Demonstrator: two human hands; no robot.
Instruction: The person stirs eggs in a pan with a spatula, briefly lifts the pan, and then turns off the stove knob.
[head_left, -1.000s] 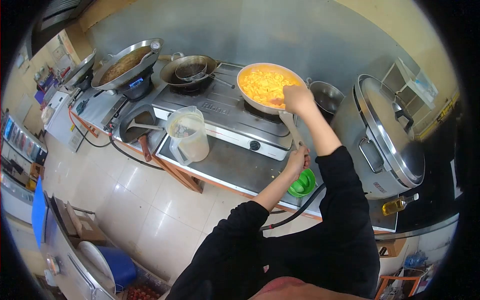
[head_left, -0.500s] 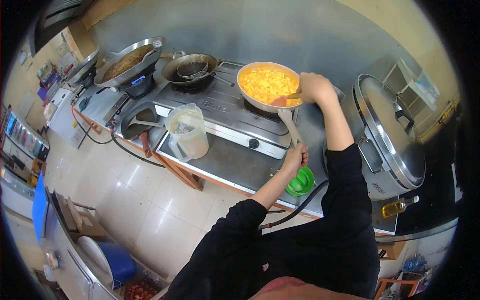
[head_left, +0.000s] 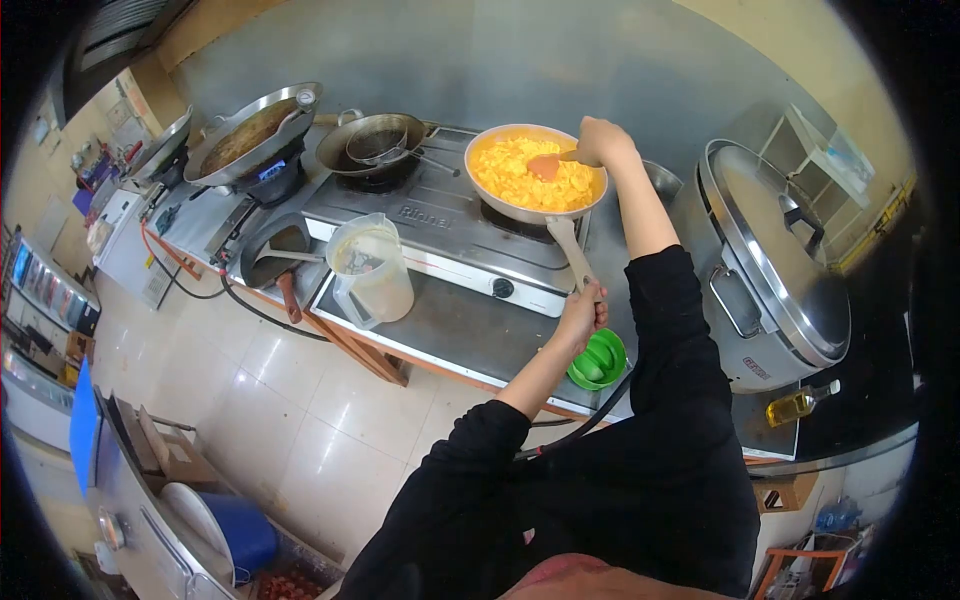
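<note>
A light-coloured frying pan (head_left: 482,204) sits on the right burner of the gas stove (head_left: 430,222), full of yellow scrambled eggs (head_left: 510,172). My left hand (head_left: 580,315) is wrapped round the end of the pan's beige handle (head_left: 568,245). Above the pan's right rim, my right hand (head_left: 606,143) grips a spatula (head_left: 545,167), whose orange-brown blade rests among the eggs. Just below my left hand stands a green bowl (head_left: 598,360) on the counter.
A cloudy plastic jug (head_left: 372,275) stands at the counter's front edge. A wok (head_left: 350,150) with a strainer occupies the left burner. To the right are a large lidded cooker (head_left: 740,300) and an oil bottle (head_left: 800,404). A black hose (head_left: 590,425) runs near the green bowl.
My right hand has moved up and left, carrying the spatula blade from the pan's near right side towards the middle of the eggs. My left hand stays on the handle.
</note>
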